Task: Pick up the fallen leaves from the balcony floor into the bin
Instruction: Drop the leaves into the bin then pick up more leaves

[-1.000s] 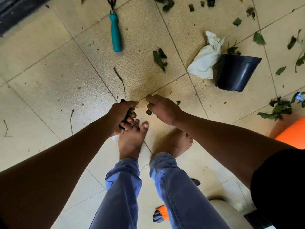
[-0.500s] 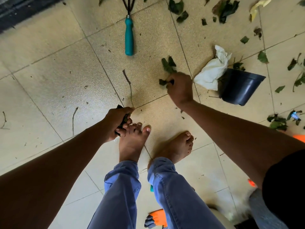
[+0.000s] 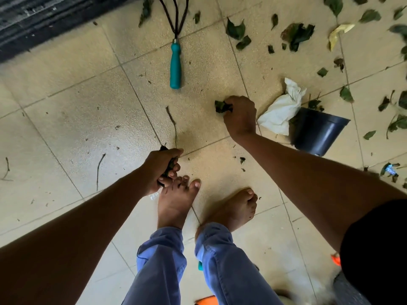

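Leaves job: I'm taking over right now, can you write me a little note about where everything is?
Left hand: grips a bunch of gathered leaves, near the toes.
Right hand: pinches a leaf clump at the floor, beside the white cloth.
Black pot: lies tipped over to the right, with some leaves at its mouth.
Done: two handfuls picked up.
Left: many loose leaves at the top and right, and small bits near the feet. Nothing in hand is binned yet.

floor tiles beige, speckled | rake handle teal | leaves dark green | bin black | cloth white | trousers blue
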`<action>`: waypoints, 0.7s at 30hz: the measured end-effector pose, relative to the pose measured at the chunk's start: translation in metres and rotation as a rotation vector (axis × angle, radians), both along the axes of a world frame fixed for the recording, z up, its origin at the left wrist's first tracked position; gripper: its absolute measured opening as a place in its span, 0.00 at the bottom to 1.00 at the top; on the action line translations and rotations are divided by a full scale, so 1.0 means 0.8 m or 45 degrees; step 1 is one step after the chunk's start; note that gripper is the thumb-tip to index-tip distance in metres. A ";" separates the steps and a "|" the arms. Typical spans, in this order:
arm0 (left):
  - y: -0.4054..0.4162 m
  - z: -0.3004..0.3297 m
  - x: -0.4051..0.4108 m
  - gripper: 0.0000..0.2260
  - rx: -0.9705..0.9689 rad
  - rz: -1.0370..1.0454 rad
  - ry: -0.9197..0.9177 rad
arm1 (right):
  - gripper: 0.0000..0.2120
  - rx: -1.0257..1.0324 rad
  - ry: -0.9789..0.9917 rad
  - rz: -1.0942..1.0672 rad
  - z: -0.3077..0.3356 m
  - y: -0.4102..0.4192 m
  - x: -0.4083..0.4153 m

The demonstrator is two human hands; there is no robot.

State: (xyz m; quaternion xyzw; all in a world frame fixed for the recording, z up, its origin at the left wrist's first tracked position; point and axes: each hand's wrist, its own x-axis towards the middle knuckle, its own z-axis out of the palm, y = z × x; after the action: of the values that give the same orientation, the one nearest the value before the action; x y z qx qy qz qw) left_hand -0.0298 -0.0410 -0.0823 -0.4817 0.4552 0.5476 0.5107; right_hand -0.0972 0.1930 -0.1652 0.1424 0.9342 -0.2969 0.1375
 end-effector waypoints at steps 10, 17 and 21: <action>0.002 0.011 -0.031 0.17 -0.013 -0.018 0.046 | 0.06 -0.090 -0.041 -0.170 0.001 0.018 -0.032; 0.019 0.001 -0.093 0.18 0.021 -0.032 0.133 | 0.05 0.100 0.108 0.112 0.017 0.043 -0.111; 0.025 -0.006 -0.113 0.17 0.041 0.008 0.159 | 0.07 0.139 0.104 0.307 0.017 0.059 -0.161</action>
State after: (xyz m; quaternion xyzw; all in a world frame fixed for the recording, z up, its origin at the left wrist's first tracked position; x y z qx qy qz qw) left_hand -0.1202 -0.0209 -0.0870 -0.4397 0.4758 0.5855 0.4873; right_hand -0.2264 0.2400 -0.1517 0.0242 0.9641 -0.2326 0.1259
